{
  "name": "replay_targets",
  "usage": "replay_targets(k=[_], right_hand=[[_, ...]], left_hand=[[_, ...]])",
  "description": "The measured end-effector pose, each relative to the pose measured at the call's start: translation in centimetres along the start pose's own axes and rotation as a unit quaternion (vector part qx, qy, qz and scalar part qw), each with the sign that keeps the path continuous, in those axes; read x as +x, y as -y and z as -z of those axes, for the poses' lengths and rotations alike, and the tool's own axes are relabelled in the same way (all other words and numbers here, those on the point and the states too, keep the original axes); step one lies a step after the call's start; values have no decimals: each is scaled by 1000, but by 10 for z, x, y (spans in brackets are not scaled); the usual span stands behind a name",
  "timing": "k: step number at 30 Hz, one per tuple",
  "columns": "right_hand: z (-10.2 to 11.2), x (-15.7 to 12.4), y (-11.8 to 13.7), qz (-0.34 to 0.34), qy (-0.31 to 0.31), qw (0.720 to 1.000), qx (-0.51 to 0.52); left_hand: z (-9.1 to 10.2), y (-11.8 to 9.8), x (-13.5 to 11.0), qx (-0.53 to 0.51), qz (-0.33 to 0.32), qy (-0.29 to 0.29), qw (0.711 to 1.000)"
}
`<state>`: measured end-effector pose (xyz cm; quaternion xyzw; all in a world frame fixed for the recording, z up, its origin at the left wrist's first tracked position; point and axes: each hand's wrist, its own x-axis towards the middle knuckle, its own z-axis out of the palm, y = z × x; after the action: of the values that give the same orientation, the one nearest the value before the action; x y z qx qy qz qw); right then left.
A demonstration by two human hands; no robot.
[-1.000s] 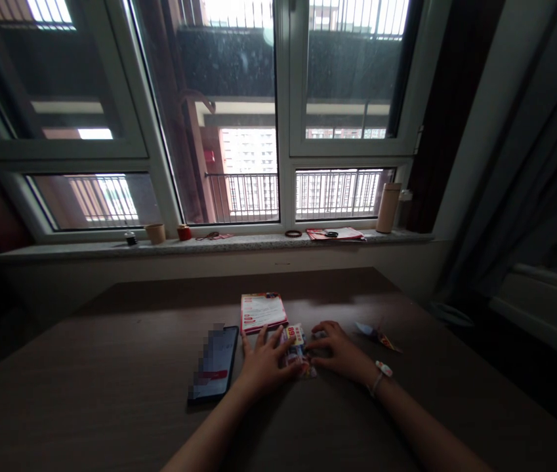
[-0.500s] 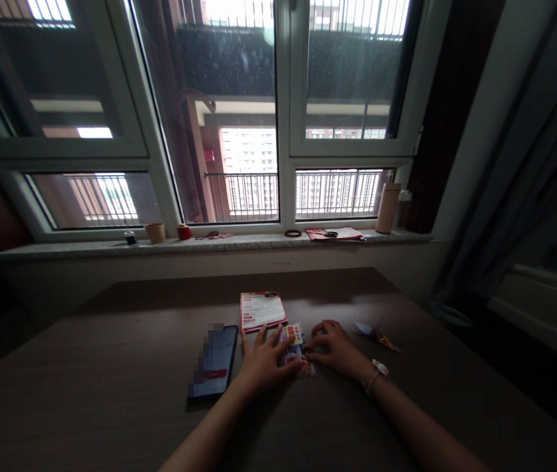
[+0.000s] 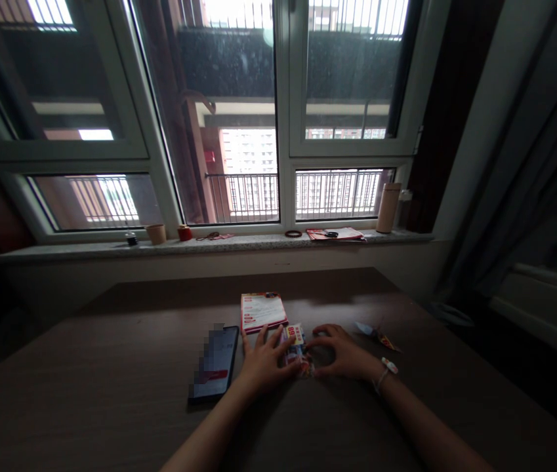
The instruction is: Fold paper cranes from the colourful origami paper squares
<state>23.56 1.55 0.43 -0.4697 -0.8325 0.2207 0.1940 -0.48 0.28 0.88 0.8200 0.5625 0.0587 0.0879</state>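
Note:
A small colourful printed paper piece (image 3: pixel 294 336) with large red digits on yellow lies on the brown table. My left hand (image 3: pixel 264 359) rests over its left side, fingers spread, with the thumb across its lower part. At the right edge of the paper, my right hand (image 3: pixel 344 354) has thumb and fingers curved apart, fingertips near or touching that edge; exact contact cannot be made out. Just beyond the left fingertips is a white sheet stack with red borders (image 3: pixel 262 311). Left of my left hand lies a black phone (image 3: pixel 215 364), its screen partly pixelated.
Crumpled colourful scraps (image 3: pixel 378 335) lie right of my right hand. Along the stone windowsill (image 3: pixel 258 242) stand a paper cup (image 3: pixel 156 234), a red spool (image 3: pixel 185 233), a dark bracelet (image 3: pixel 292 234), papers with scissors (image 3: pixel 331 234) and a tan bottle (image 3: pixel 388 208).
My right hand's thumb and fingers have spread wider, the thumb moving down along the paper's right edge, and its wrist has shifted slightly right. The left hand stays in place.

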Motion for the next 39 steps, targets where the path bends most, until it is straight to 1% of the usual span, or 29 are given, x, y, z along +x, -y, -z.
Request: replay_targets(k=[5, 9, 14, 17, 23, 29, 35, 39], right_hand=[[-1, 1, -5, 13, -6, 1000, 6], [-2, 1, -4, 30, -22, 999, 15], [-1, 2, -3, 38, -39, 998, 35], [0, 2, -4, 35, -39, 998, 45], [0, 2, -6, 21, -30, 998, 45], [-2, 4, -6, 2, -34, 999, 42], [-6, 6, -9, 2, -49, 998, 49], [-9, 7, -11, 4, -57, 998, 32]], left_hand=[[-2, -1, -2, 1, -2, -17, 1000], [-3, -4, -6, -2, -4, -21, 1000], [-2, -7, -9, -12, -15, -8, 1000], [-1, -8, -9, -10, -18, 2, 1000], [3, -7, -8, -14, -18, 19, 1000], [5, -6, -8, -12, -6, 45, 999], [4, -5, -8, -12, -6, 44, 999], [6, -6, -8, -12, -5, 53, 999]])
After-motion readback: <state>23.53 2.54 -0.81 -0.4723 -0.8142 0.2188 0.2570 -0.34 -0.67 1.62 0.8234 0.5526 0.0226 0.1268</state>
